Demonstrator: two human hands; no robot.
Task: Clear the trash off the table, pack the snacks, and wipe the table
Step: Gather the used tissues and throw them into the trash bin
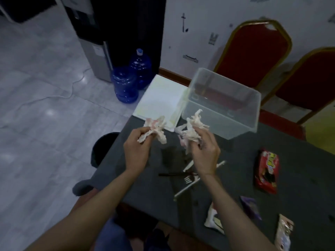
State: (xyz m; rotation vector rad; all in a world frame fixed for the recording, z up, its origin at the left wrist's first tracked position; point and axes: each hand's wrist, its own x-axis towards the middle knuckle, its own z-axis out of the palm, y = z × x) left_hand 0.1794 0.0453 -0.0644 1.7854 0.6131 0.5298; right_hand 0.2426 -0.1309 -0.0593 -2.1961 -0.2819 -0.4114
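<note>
My left hand (136, 149) grips a crumpled, stained white tissue (156, 128) above the dark grey table (293, 200). My right hand (205, 151) grips a second crumpled tissue (192, 124), just in front of an empty clear plastic box (224, 104). On the table below my right hand lie a white plastic fork (188, 178), white straws (184, 190) and a dark stick (172, 174). Snack packs lie to the right: a red one (266, 172), a purple one (251, 207), a white one (213, 219) and a pale one (284, 232).
A black round bin (101, 147) stands on the floor by the table's left edge. A white pad (159, 100) lies at the table's far corner. Two blue water jugs (126, 84) stand on the floor beyond. Two red chairs (253, 49) are behind the table.
</note>
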